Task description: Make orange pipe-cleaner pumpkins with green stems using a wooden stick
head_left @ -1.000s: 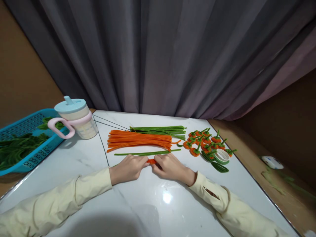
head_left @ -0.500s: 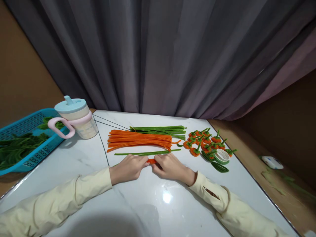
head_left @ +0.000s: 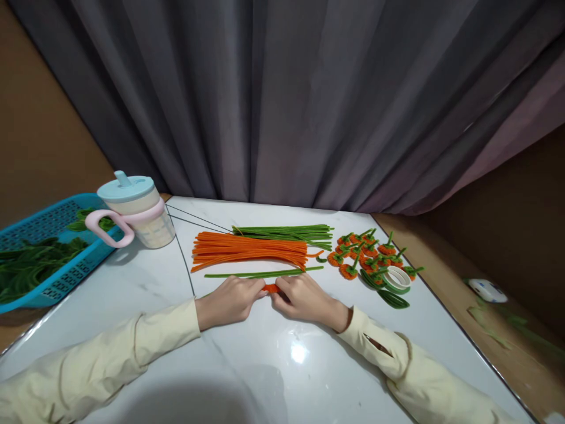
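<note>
While both forearms in cream sleeves are resting on the white table (head_left: 282,365), the left hand (head_left: 227,301) and the right hand (head_left: 304,299) are meeting knuckle to knuckle around a short orange pipe cleaner piece (head_left: 271,288), each set of fingertips pinching one end of it; it is lying low against the tabletop between them, likely so the surface steadies the bending. Just beyond that piece, a single green pipe cleaner (head_left: 265,274) is lying crosswise, within easy reach. Behind it the bundle of orange pipe cleaners (head_left: 249,249) is stretching out, with the bundle of green pipe cleaners (head_left: 286,233) lying just past it, the colours kept apart in parallel rows. To the right of the orange piece and a little farther, small orange flowers with green stems (head_left: 364,254) are clustering, and a roll of green tape (head_left: 396,280) is sitting at their near edge. Well to the left of the orange piece, a lidded cup with a pink handle (head_left: 132,212) is standing beside a blue basket (head_left: 48,227) holding green stems. A dark curtain (head_left: 282,100) is hanging behind everything.
</note>
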`<state>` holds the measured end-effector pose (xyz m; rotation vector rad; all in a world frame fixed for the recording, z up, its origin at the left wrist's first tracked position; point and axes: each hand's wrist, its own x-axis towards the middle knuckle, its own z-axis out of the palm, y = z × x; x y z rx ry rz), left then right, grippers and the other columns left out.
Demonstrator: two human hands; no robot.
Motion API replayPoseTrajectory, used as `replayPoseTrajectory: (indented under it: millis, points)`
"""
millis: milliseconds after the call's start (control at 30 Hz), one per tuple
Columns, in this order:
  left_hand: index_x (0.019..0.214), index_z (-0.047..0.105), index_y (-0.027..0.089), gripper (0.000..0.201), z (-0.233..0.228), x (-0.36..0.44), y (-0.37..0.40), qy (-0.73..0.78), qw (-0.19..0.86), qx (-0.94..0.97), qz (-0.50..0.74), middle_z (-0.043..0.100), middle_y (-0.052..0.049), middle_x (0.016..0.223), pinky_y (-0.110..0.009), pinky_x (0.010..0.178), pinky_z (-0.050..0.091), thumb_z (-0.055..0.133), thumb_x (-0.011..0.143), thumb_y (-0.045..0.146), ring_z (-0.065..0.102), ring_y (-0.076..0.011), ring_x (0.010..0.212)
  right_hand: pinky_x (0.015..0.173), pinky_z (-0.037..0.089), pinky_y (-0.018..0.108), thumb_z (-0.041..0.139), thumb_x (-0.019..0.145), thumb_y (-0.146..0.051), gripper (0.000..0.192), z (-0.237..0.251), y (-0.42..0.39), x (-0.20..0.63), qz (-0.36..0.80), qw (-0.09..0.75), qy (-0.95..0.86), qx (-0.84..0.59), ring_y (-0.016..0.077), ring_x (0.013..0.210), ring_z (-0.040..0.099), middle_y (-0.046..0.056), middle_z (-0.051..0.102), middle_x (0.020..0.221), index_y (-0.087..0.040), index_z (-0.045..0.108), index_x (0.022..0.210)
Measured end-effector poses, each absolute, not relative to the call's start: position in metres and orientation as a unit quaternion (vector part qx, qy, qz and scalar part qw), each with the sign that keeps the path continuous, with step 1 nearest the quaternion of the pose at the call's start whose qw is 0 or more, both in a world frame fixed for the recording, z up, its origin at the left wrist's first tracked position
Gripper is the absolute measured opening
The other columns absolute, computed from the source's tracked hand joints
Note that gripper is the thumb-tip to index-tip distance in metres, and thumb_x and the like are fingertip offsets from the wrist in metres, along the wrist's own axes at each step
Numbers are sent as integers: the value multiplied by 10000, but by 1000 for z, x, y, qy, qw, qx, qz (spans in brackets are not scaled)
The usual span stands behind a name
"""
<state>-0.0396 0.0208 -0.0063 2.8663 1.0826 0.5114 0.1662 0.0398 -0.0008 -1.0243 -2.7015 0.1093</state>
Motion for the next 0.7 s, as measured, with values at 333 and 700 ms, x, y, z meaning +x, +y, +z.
replayPoseTrajectory:
  millis: [333,700]
  points:
    - [739,398,192,281,-5,-39,20,351,21,922,162,533,1,597,-280,469,218,290,987,267,493,-149,485,508,162,282,447,808,-242,157,0,40,166,40,124,-927,-351,96,476,332,-2,536,594,-162,498,683]
    - [727,396,193,298,-5,-39,20,349,25,921,171,521,6,581,-277,461,222,284,990,277,479,-141,471,512,165,270,440,811,-243,153,1,39,166,46,123,-927,-350,94,477,344,7,543,599,-162,484,689]
